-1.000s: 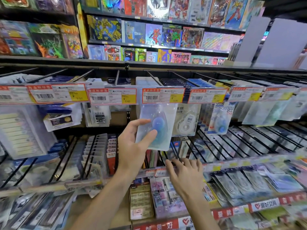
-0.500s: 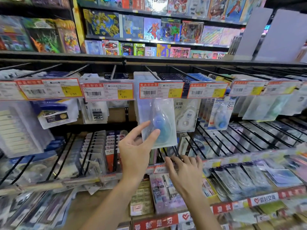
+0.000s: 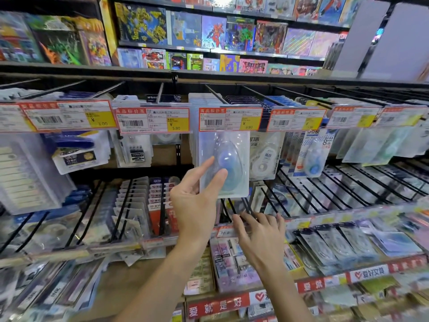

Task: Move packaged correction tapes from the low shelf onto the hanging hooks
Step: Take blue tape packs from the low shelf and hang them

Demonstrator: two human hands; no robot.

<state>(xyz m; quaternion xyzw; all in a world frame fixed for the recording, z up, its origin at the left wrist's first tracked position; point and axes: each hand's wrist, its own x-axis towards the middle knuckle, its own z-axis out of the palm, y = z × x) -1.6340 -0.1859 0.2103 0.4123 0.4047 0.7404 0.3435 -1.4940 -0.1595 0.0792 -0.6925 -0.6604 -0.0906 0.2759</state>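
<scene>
Holding the packaged correction tape (image 3: 226,167) upright in the centre of the frame, the left hand (image 3: 195,203) pinches the lower left part of the clear blister pack between thumb and forefinger. The long axis of the pack stands vertical, and its top edge is hidden behind the red and yellow price tag (image 3: 230,119), so it cannot be told for sure whether the hole is already threaded on the hook (image 3: 217,98). The hook rod runs from the tag up and back toward the upper middle of the frame; the pack lies directly above and slightly right of the left hand, which is clearly the nearer one. The right hand (image 3: 262,235) is lower, in the lower centre, with its fingers spread and relaxed, resting at the front rail of the second hook row (image 3: 301,220); nothing is held in it. A push of the pack backward along the rod is probably what the next move requires, and the alignment of its top with the rod tip is the relation on which it depends
</scene>
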